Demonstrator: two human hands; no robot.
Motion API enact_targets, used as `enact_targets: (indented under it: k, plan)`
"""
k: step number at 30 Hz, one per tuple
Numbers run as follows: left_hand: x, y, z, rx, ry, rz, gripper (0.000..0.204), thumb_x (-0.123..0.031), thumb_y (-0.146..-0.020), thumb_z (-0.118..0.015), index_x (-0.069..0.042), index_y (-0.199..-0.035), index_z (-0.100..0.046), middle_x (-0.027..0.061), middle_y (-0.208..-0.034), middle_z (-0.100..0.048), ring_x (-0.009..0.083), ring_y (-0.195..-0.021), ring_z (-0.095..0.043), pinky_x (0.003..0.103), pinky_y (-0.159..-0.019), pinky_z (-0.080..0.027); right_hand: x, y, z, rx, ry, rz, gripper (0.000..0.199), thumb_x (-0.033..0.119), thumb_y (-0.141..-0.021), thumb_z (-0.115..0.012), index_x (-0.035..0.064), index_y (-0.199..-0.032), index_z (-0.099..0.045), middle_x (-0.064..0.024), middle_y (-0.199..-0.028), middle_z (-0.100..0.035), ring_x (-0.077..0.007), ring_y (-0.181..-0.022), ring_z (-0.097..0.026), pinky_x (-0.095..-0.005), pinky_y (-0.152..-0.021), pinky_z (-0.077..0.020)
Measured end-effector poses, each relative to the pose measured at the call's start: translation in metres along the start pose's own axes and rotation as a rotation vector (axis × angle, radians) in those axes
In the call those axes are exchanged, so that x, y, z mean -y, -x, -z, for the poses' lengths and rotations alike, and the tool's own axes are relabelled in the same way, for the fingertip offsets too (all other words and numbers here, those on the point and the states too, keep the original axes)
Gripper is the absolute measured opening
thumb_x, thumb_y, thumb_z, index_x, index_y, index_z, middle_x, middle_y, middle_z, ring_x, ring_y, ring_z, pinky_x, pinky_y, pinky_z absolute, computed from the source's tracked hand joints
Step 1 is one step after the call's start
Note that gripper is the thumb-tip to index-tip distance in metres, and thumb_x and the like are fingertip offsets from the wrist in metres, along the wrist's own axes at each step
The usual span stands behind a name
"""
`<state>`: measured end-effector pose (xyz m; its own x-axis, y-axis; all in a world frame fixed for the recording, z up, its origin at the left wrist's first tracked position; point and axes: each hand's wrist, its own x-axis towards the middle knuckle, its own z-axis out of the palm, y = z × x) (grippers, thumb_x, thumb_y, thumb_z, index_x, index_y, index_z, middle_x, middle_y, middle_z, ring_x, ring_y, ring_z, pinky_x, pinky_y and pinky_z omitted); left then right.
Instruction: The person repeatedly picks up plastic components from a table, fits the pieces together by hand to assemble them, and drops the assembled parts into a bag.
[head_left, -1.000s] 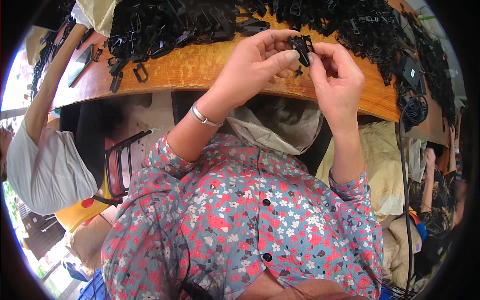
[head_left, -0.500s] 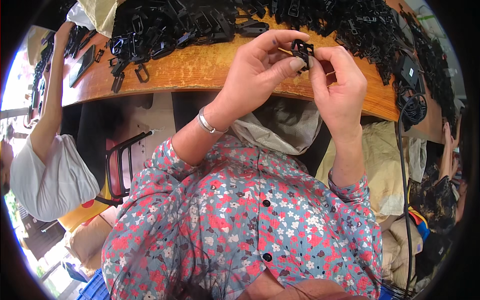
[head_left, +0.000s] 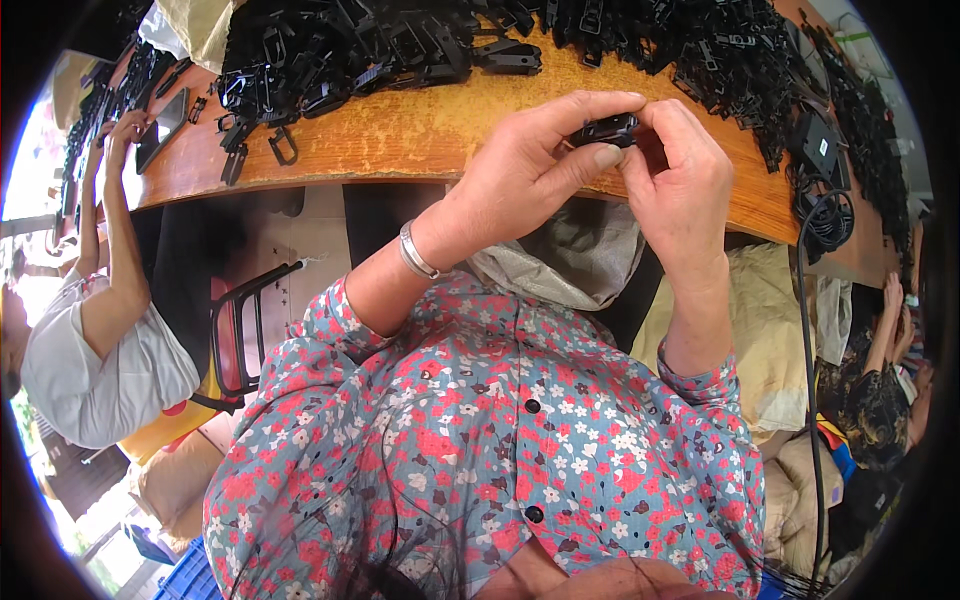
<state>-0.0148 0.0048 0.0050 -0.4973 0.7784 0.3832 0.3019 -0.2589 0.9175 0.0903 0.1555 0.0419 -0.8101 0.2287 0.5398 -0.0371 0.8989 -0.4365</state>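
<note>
Above the table's near edge, my left hand (head_left: 545, 150) pinches a small black plastic part (head_left: 607, 130) between thumb and fingers. At the part's right end, the fingertips of my right hand (head_left: 685, 165) are closed together against it. The part's exact kind cannot be made out, since my fingers cover much of it. Beyond my hands lies a large heap of similar black plastic parts (head_left: 350, 55), with a few loose ones (head_left: 284, 146) at the heap's near left edge.
The wooden table (head_left: 400, 130) curves across the top. An open woven sack (head_left: 560, 265) hangs below its edge at my lap. A black cable (head_left: 812, 400) runs down at right beside a black box (head_left: 820, 145). Co-workers sit left (head_left: 110, 360) and right (head_left: 870, 400).
The black part has turned in my fingers, from upright to lying sideways, and both hands have come slightly lower. The co-worker at left has brought their hands down near the dark flat device.
</note>
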Motion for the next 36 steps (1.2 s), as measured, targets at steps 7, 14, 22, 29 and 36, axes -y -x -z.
enact_targets:
  k: [7, 14, 22, 29, 36]
  plan:
    - [-0.004, 0.006, 0.0, -0.001, 0.308, 0.248, 0.043, -0.021, -0.116, -0.044, -0.003, -0.155, -0.049, 0.0065, -0.102, -0.07, 0.0115, -0.079, -0.069, 0.024, -0.071, -0.057, -0.007, 0.009, -0.01, 0.135, -0.608, -0.356, 0.018, 0.01, -0.094, -0.078, -0.001, -0.104, -0.069, -0.0044, -0.078, -0.07, -0.0126, -0.064, -0.064, -0.0277, -0.059, -0.0493]
    - [-0.005, 0.005, 0.011, 0.121, 0.565, 0.387, 0.05, -0.034, -0.118, -0.036, -0.004, -0.156, -0.048, 0.0083, -0.079, -0.067, 0.0118, -0.061, -0.064, 0.022, -0.055, -0.052, -0.015, 0.026, -0.025, 0.269, -1.347, -0.629, 0.021, 0.017, -0.101, -0.075, 0.0001, -0.114, -0.072, 0.0009, -0.075, -0.067, -0.0043, -0.06, -0.054, -0.0201, -0.053, -0.039]
    - [-0.025, -0.012, 0.012, 0.171, 0.13, 0.391, 0.044, -0.031, -0.117, -0.043, -0.005, -0.149, -0.058, 0.0012, -0.071, -0.065, 0.0055, -0.058, -0.06, 0.021, -0.055, -0.05, -0.02, 0.04, -0.025, 0.163, -1.572, -0.667, 0.026, 0.025, -0.103, -0.072, 0.0007, -0.114, -0.069, -0.0025, -0.086, -0.069, -0.0099, -0.065, -0.062, -0.0223, -0.055, -0.0456]
    - [0.004, -0.082, 0.057, -0.014, -1.0, -0.424, 0.04, -0.001, -0.088, -0.071, -0.012, -0.127, -0.072, 0.0084, -0.097, -0.068, 0.028, -0.087, -0.069, 0.037, -0.074, -0.058, -0.014, 0.041, -0.018, 0.164, -1.559, -0.614, 0.027, 0.023, -0.105, -0.069, -0.0024, -0.113, -0.064, -0.015, -0.109, -0.074, -0.0214, -0.085, -0.076, -0.0291, -0.07, -0.0638]
    - [0.027, -0.118, 0.064, 0.193, -1.235, -0.452, 0.042, -0.002, -0.081, -0.074, -0.011, -0.123, -0.071, 0.0099, -0.104, -0.064, 0.0313, -0.098, -0.067, 0.04, -0.08, -0.058, -0.021, 0.051, -0.022, 0.263, -1.61, -0.588, 0.026, 0.018, -0.102, -0.073, -0.0025, -0.114, -0.063, -0.0174, -0.108, -0.074, -0.019, -0.081, -0.076, -0.0259, -0.066, -0.0625]
